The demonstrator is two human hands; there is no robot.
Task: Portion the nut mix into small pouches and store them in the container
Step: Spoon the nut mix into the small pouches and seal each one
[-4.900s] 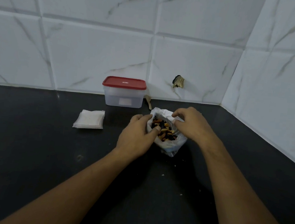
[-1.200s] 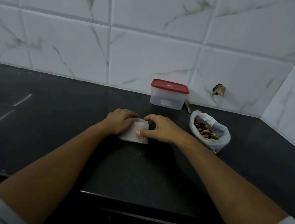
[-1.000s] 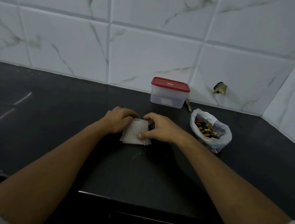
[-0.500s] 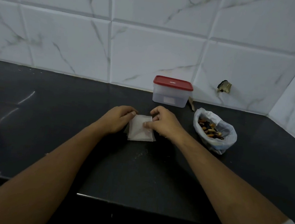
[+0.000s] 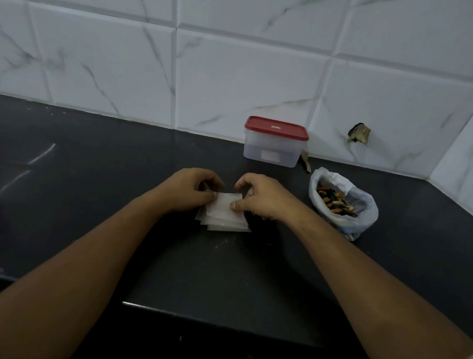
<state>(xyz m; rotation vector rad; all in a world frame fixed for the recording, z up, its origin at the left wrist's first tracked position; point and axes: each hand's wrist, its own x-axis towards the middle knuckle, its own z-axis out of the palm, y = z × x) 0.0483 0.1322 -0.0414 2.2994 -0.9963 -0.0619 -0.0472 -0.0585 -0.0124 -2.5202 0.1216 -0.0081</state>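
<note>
Head view: early stage, nothing portioned yet by the look of it. Left hand [image 5: 188, 189] and right hand [image 5: 266, 198] meet over the pouch stack [image 5: 227, 224], which lies flat on the dark counter [image 5: 87, 196] at centre. Both hands have thumb and fingers curled, pinching opposite edges of the top pouch [image 5: 225, 204], likely peeling it off or opening it. The pouches look flat and empty. The nut mix [image 5: 334, 201] sits in its open plastic bag [image 5: 367, 215] to the right, well apart from the hands. The container [image 5: 271, 151] is far-centre against the tiled wall [image 5: 238, 74], with its red lid [image 5: 276, 128] on and seemingly no pouches inside. Left to do: fill pouches, close them, open the container, store them.
</note>
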